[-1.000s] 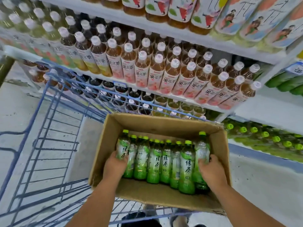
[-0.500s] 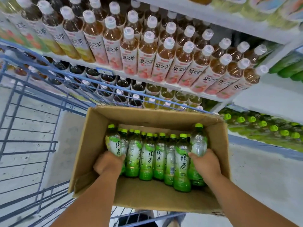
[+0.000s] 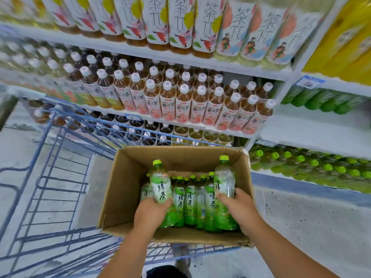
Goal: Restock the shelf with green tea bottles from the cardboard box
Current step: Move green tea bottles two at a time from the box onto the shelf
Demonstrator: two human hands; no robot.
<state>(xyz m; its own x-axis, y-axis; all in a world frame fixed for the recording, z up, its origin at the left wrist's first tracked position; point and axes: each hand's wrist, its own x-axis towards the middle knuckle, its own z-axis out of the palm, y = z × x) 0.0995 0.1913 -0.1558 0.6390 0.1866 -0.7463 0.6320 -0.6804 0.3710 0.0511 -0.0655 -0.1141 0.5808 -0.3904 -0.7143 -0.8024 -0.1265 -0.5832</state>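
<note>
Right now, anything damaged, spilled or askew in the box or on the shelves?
No spills. The cardboard box has a torn, crumpled near-right corner. Two green tea bottles sit raised only because the left hand and right hand grip them.

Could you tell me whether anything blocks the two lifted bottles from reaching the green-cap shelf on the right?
Only the cardboard box's right wall stands between both held bottles and the green-cap shelf; above it, nothing visible.

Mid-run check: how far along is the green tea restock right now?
Done: the lower right shelf already holds rows of green-capped bottles; whether they came from this box cannot be told. In hand: the left hand grips one green tea bottle and the right hand another bottle, both raised above the row. Left: several bottles stand in the cardboard box on the blue cart.
</note>
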